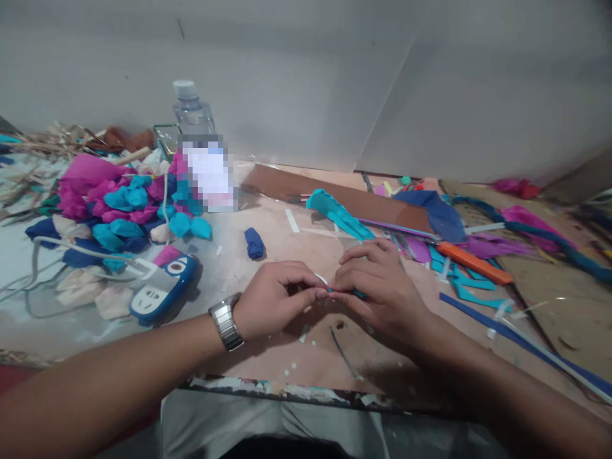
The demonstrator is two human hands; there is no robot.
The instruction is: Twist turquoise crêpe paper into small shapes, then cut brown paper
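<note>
Worktable [296, 248], one: beneath and all around both hands, its near edge ragged.
Heap of crumpled paper pieces [127, 197], pink, turquoise, navy and cream: left of the left hand and beyond it.
Brown sheet [306, 182], long: beyond the hands, slanting down toward the right.
Right hand [382, 287], fingers curled, thumb and forefinger pinched together. Left hand [275, 296], pinching likewise; its tips meet or nearly meet the right hand's.
Clear bottle [196, 118], white cap: upright, far beyond the left hand.
Power strip [165, 290], blue and white, plug fitted: left of the left hand.
Turquoise strip [337, 211]: just beyond the right hand, its near end hidden by the fingers.
Orange cutter [473, 262]: right of the right hand.
Metal watch [227, 324]: on the left wrist.
Navy twist [254, 243]: just beyond the left hand.
Turquoise scrap [329, 290], tiny, mostly covered: between both hands' fingertips.
</note>
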